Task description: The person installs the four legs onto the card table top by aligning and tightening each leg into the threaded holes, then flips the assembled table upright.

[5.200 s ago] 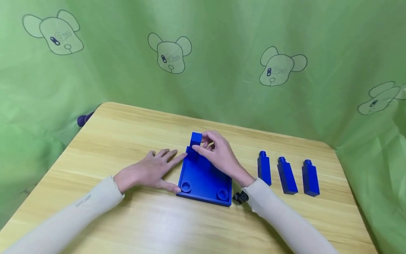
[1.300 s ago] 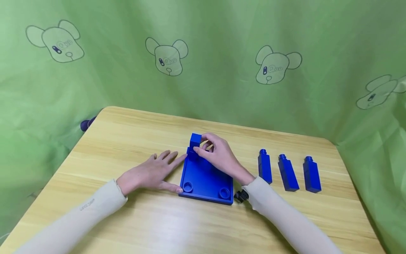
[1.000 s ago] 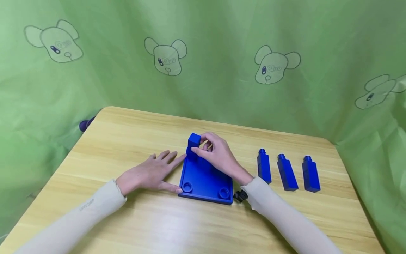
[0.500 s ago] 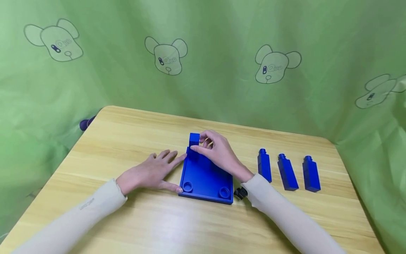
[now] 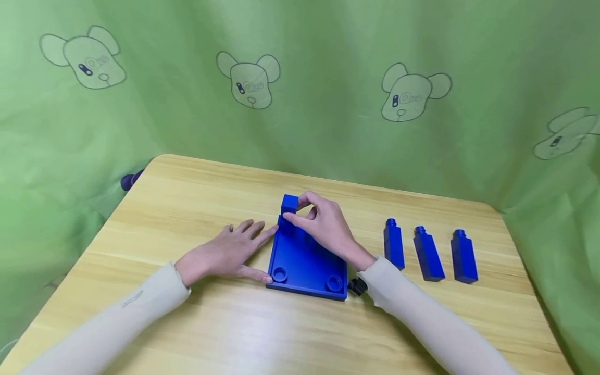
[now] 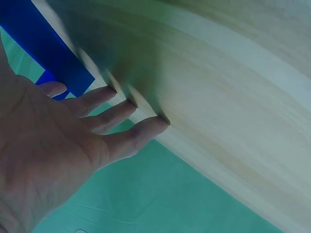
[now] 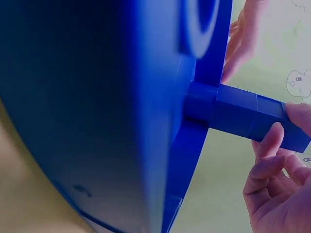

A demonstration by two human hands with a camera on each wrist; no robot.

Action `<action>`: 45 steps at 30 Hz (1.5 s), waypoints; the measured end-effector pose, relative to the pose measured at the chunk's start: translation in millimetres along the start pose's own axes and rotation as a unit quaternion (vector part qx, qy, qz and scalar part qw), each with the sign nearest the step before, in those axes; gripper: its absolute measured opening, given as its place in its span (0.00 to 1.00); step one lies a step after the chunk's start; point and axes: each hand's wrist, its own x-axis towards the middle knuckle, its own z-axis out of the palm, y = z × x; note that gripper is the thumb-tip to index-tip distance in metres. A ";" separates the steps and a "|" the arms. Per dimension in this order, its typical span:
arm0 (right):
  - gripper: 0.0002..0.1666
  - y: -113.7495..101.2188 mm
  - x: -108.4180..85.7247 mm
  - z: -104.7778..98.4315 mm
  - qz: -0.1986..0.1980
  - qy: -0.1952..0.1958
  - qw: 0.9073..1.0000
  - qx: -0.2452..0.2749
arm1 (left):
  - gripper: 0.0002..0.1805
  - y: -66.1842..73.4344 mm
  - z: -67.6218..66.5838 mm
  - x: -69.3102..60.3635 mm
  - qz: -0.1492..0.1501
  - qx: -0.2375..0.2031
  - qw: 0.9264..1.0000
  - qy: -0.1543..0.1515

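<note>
The right hand (image 5: 323, 224) is pinching a seemingly light, stiff post (image 5: 289, 203), best held by its flat sides, at eleven o'clock on the tray (image 5: 307, 264), the left hand (image 5: 228, 253) touching nine o'clock, fingers apart.

The blue post (image 5: 289, 202) has apparently twisted within the right hand's grip (image 5: 326, 223).

At 9 o'clock the left grip (image 6: 51, 133), a bare hand, is seen with its fingers stretched out. Three fingertips (image 6: 158, 124) are rested on the pale wooden surface (image 6: 233, 92). Another fingertip is set against the blue tray (image 6: 41, 41), which is seen at 10 o'clock. A dark shadow (image 6: 131, 43) is thrown toward 12 o'clock. Green cloth (image 6: 165, 194) is shown at 6 o'clock.
</note>
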 end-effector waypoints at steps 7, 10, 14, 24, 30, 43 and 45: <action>0.17 -1.2 1.8 0.9 0.002 -0.007 1.000 -0.001 | 0.68 -0.7 -0.9 0.1 -0.002 0.003 1.000 -0.001; 0.17 -1.0 1.8 0.6 0.004 -0.013 1.000 -0.002 | 0.68 -0.3 -0.8 0.8 -0.003 0.004 1.000 -0.001; 0.19 -0.4 0.7 -2.8 0.006 -0.031 1.000 0.000 | 0.69 0.0 0.0 1.9 -0.002 0.004 1.000 -0.003; 0.31 2.1 -16.0 -25.6 0.030 -0.018 0.998 0.059 | 0.69 1.6 -2.2 3.7 -0.003 -0.001 1.000 -0.002; 0.27 7.6 -30.9 -37.6 0.053 0.000 0.993 0.106 | 0.70 2.4 -0.6 2.8 -0.003 -0.002 1.000 -0.005; 0.15 24.1 -63.8 -71.8 0.037 0.086 0.983 0.161 | 0.70 1.3 -0.4 -0.3 0.001 0.005 1.000 -0.004; 0.14 29.4 -70.6 -79.4 0.038 0.102 0.981 0.160 | 0.70 1.2 0.0 0.2 0.002 0.003 1.000 -0.005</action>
